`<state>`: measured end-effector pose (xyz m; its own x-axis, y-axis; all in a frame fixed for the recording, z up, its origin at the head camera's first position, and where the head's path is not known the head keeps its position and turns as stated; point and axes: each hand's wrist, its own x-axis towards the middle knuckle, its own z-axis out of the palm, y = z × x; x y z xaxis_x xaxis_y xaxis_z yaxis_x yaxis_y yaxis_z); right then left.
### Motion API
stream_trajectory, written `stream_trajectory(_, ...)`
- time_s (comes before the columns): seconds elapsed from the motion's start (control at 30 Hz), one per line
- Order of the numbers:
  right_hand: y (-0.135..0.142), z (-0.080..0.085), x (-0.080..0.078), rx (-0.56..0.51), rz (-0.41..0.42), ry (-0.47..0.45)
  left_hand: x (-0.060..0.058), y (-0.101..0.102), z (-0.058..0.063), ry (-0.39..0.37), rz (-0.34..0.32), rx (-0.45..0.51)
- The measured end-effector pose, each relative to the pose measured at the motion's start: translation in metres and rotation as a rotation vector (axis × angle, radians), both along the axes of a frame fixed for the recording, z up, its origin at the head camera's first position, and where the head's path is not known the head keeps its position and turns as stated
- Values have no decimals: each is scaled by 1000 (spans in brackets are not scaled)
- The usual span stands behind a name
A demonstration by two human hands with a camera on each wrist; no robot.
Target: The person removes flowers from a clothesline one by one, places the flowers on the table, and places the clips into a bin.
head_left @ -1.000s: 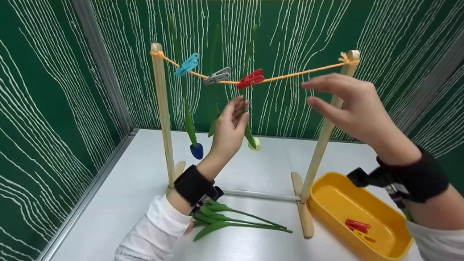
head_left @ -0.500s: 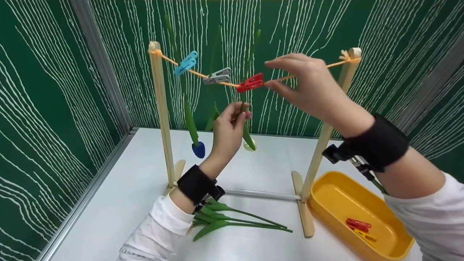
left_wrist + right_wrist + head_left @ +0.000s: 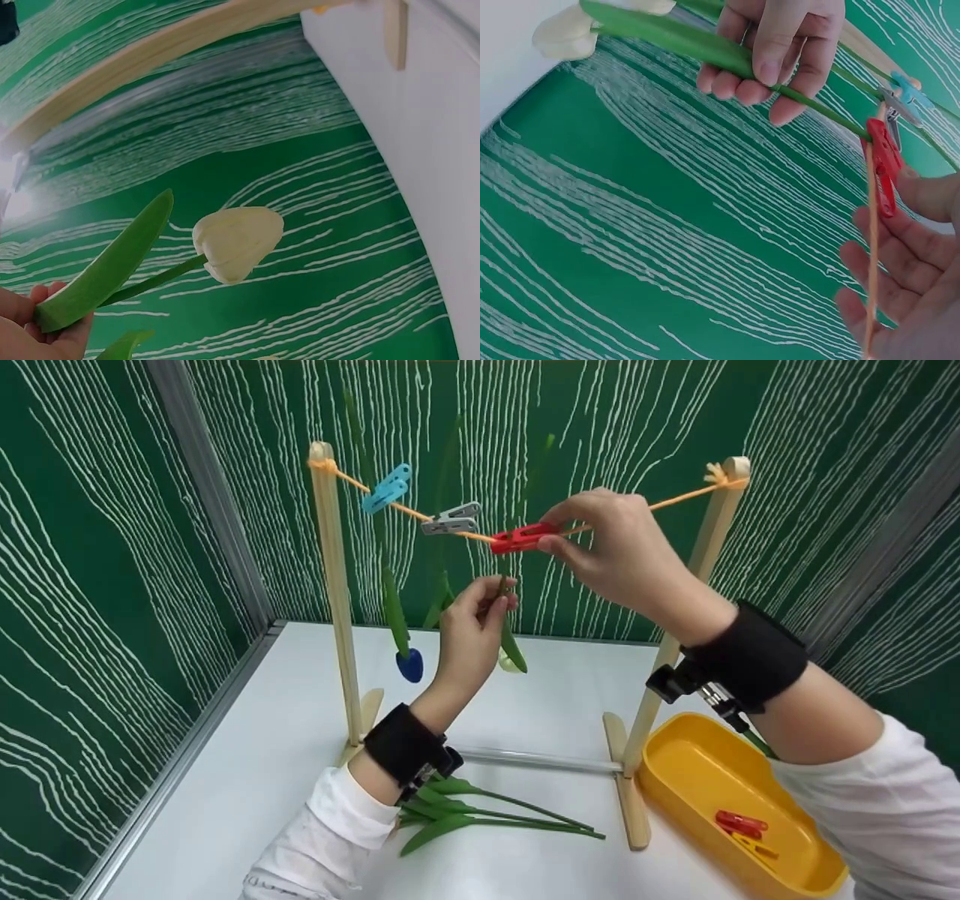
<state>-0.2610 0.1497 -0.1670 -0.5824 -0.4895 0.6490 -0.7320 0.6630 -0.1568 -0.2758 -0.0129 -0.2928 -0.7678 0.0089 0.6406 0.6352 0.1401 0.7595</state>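
Note:
My left hand (image 3: 472, 634) pinches the green stem of an upside-down white tulip (image 3: 238, 241), close to its leaf, below the string. With thumb and fingers, my right hand (image 3: 622, 544) grips the handle end of a red clothespin (image 3: 517, 540). That clothespin sits on the sagging orange string (image 3: 686, 497), its front end at the tulip stem. Further left on the string are a grey clothespin (image 3: 450, 520) and a light blue clothespin (image 3: 387, 489). A blue tulip (image 3: 409, 665) hangs head down under the light blue one. Behind my left hand, another stem hangs from the grey one.
Two wooden posts, left (image 3: 337, 607) and right (image 3: 716, 540), carry the string; a clear rod (image 3: 540, 760) joins them low down. Several green stems (image 3: 517, 823) lie on the white table. At right, a yellow tray (image 3: 694, 735) contains red and yellow clothespins (image 3: 741, 820).
My right hand has come in from the right and now grips the red clothespin, whose handles look closer together. My left hand has gone slightly down and its fingers have closed on the stem.

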Motion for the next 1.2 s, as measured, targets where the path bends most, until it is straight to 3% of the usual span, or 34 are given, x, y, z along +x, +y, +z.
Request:
stream_trajectory(0.3,5,3,2,-129,10,91,6,2,-4,-2,-31,-5)
stream_trajectory(0.73,38,21,22,-247,-76,23,32,-4,-20,-30,-90,-104)
stream_trajectory(0.87,57,16,25,-291,-64,42,43,-10,-28,-37,-90,-163)
stream_trajectory(1.07,96,4,37,-269,-15,215,61,-19,-46,-83,-138,-240)
stream_trajectory(1.2,121,-16,56,-222,-72,245,71,-24,-63,-95,-169,-337)
